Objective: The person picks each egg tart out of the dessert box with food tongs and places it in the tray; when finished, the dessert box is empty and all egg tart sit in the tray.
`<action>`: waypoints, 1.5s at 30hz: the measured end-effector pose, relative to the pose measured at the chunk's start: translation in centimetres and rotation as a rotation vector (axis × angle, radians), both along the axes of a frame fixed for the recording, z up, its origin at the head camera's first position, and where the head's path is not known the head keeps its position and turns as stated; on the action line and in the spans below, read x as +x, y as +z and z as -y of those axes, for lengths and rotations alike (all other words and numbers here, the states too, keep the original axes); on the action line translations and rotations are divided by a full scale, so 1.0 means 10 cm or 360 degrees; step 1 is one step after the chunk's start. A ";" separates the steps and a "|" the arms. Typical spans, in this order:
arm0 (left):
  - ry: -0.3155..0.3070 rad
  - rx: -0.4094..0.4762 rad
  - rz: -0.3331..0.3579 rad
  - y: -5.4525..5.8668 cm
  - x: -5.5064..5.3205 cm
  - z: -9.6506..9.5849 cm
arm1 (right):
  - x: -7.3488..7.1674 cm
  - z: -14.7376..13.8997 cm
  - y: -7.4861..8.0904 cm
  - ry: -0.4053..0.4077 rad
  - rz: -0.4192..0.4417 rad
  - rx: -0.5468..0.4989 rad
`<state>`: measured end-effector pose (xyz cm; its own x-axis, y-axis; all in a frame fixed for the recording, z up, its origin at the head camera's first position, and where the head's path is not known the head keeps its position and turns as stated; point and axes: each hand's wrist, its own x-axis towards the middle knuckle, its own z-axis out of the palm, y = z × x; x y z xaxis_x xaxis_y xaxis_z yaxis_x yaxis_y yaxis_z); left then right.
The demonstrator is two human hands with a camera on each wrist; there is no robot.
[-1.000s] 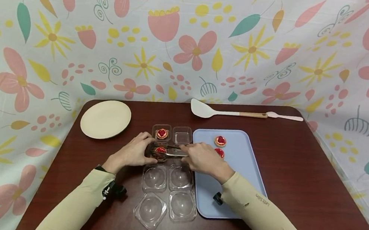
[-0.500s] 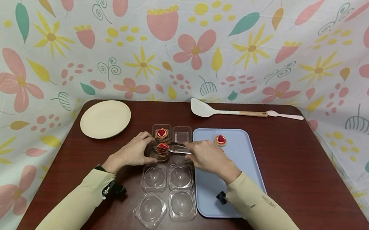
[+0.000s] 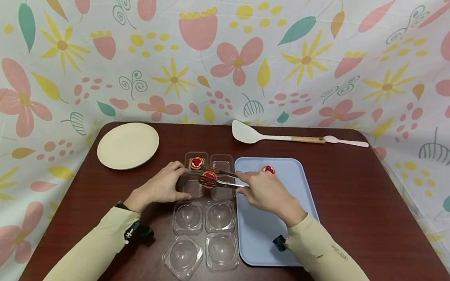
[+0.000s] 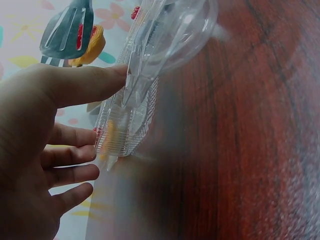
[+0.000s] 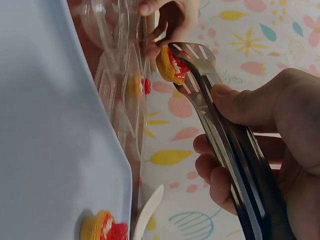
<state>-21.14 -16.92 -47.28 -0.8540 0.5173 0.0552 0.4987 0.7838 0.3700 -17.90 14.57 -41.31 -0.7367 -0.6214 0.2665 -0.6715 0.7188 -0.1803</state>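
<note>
My right hand [image 3: 267, 191] grips metal tongs [image 5: 220, 125]. A small tart with red topping [image 5: 173, 66] sits between their slotted ends, lifted over the clear plastic container [image 3: 191, 187]. My left hand [image 3: 161, 183] holds the container's left side, thumb [image 4: 95, 84] at the rim and the other fingers spread along the side. Another red-topped tart [image 3: 196, 163] lies in the back left compartment. Domed clear lids [image 3: 222, 250] spread out toward the front. Part of a tart [image 3: 268, 169] shows on the blue tray [image 3: 263, 245] behind my right hand, which covers some of the tray.
A cream plate [image 3: 127, 146] lies at the back left. Along the back edge are a white turner with a wooden handle [image 3: 246, 132] and a small pale pink utensil [image 3: 348, 141]. A flowered cloth [image 3: 235, 45] hangs behind the dark wooden table [image 3: 372, 229].
The tongs have lifted the tart out of the front left compartment and moved it right and slightly back. My left hand has stayed at the container. My right hand now covers more of the tray.
</note>
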 end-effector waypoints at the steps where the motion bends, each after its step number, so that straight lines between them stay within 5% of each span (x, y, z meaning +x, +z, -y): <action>1: -0.0001 0.0001 -0.0001 0.00 0.00 0.00 | 0.00 -0.02 0.00 -0.0011 -0.0007 -0.0004; 28: 0.0026 0.0025 0.0029 0.00 0.02 -0.01 | 0.09 -0.57 -0.07 -0.0174 -0.0046 -0.0076; 45: 0.0030 0.0038 0.0026 -0.02 0.01 0.00 | 0.30 -0.90 -0.13 -0.0307 0.0046 -0.0048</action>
